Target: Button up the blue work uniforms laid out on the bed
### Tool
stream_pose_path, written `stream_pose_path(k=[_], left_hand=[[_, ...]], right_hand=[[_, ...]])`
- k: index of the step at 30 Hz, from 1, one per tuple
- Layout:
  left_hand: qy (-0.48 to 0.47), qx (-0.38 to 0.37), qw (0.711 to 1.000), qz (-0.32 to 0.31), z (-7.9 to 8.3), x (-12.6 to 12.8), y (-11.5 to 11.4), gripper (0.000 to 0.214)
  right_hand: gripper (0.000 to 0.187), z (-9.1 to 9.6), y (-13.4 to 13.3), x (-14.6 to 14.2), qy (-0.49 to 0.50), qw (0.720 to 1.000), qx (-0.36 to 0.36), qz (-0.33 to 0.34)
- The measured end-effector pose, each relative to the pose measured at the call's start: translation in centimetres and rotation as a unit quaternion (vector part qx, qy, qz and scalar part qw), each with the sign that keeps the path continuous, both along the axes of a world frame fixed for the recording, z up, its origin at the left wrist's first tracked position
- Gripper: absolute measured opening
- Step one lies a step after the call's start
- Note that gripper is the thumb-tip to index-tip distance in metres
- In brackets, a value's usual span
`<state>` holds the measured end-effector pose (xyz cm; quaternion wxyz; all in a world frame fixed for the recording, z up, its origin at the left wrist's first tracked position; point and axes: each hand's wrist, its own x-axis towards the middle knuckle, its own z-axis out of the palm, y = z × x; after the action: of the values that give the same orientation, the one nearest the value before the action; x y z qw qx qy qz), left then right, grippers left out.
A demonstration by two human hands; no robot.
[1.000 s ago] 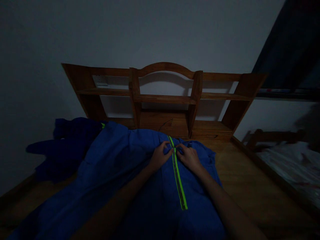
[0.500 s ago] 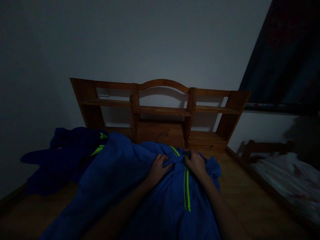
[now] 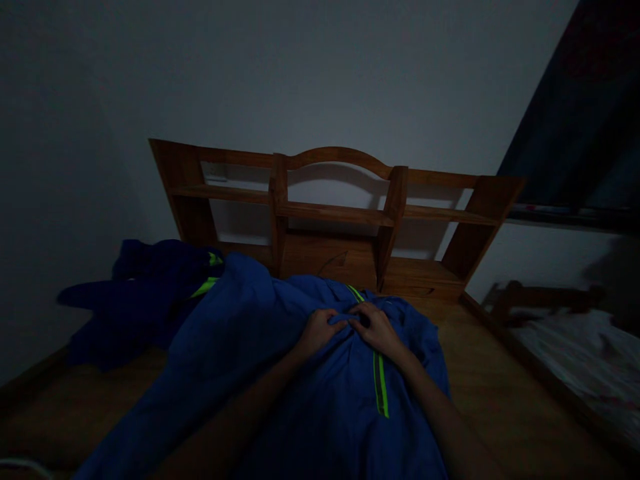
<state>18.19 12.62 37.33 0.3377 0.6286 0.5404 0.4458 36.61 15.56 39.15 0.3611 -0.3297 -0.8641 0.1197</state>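
Observation:
A blue garment point(image 3: 320, 393) with yellow-green reflective strips is spread over the wooden surface in front of me; it looks like a work jacket. My left hand point(image 3: 319, 331) pinches a fold of its cloth near the middle. Close beside it, my right hand point(image 3: 376, 328) is closed on the same fold, thumb and fingers curled at the cloth's edge. One reflective strip point(image 3: 381, 387) runs down below my right hand. What lies between the fingertips is too dark to make out in detail.
A second, darker blue garment point(image 3: 145, 300) lies heaped at the left. Behind stands a wooden shelf headboard point(image 3: 335, 212) against the wall. Bare boards point(image 3: 480, 373) show at the right. Beyond the edge is a lower bed with pale bedding point(image 3: 575, 360).
My right hand has moved left from the reflective strip to the fold beside my left hand. My left hand keeps its hold. The view has shifted slightly.

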Motion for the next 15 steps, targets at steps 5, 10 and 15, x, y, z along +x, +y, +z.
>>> stream_pose_path(k=[5,10,15], left_hand=[[-0.154,-0.052,0.983,-0.08,-0.43,-0.52,0.73,0.036],[-0.219,-0.087,0.969,-0.074,-0.27,-0.52,0.62,0.045],[-0.196,-0.093,0.975,-0.054,0.37,-0.57,0.32,0.046]], right_hand=[[0.012,0.11,0.1,-0.03,0.025,1.0,-0.003,-0.001],[0.011,0.29,0.01,-0.09,0.028,1.0,-0.009,0.005],[0.011,0.4,-0.34,-0.16,0.026,1.0,0.0,0.013]])
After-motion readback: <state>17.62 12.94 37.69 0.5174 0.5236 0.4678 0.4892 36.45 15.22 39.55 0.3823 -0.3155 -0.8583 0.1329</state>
